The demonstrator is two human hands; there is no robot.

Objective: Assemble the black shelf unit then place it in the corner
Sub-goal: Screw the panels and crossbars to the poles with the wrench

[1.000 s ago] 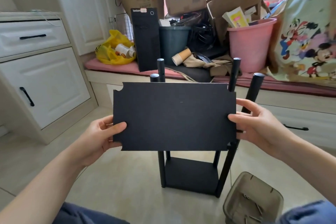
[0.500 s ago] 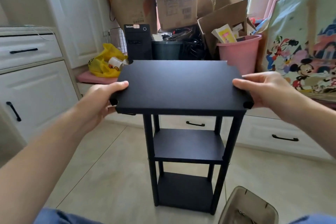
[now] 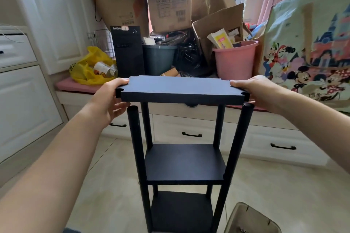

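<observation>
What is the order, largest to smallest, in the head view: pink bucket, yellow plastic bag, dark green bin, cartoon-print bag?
1. Cartoon-print bag, clearly largest.
2. Pink bucket and yellow plastic bag look about alike.
3. Dark green bin, smallest.

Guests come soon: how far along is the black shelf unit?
Done: bottom black shelf board and middle black shelf board sit between four black round posts. In hand: left hand and right hand hold the top black board above the near post tops. Left: seat it, move unit to corner.
</observation>
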